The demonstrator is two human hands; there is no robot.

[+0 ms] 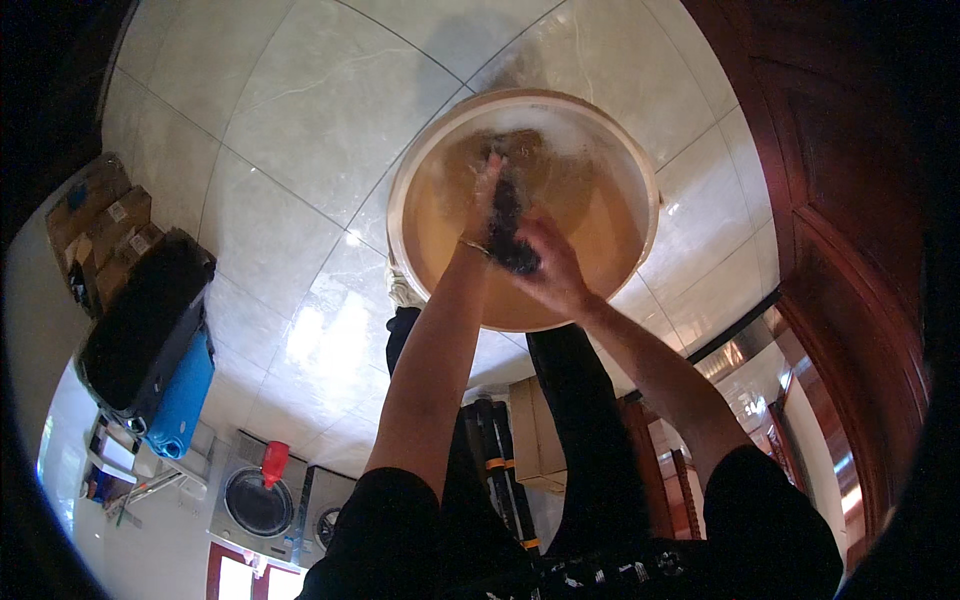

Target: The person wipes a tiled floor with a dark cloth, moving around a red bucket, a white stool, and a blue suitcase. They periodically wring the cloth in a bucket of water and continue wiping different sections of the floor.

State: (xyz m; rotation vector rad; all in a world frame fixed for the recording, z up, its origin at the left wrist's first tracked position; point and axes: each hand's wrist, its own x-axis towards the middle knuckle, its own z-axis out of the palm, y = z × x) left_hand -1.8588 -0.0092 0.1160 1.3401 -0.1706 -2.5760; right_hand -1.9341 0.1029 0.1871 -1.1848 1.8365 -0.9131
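A large round basin (397, 225) with a pale rim stands on the tiled floor in front of me, holding brownish water with some foam near its far side. Both hands are over or in the basin at a dark, wet item (514, 247), blurred, perhaps cloth. My left hand (487, 195) lies along the item's left side, with a thin bracelet at the wrist. My right hand (549, 259) is at the item's lower right side, fingers bent against it. Another dark patch (517, 142) shows in the water beyond my left fingertips.
A black suitcase (142, 300), a blue case (180, 397) and cardboard boxes (116, 232) stand at the left. A dark red wooden door (847, 262) is on the right. Behind my legs are a cardboard box (536, 435), black tubes (499, 465) and a washing machine (259, 502).
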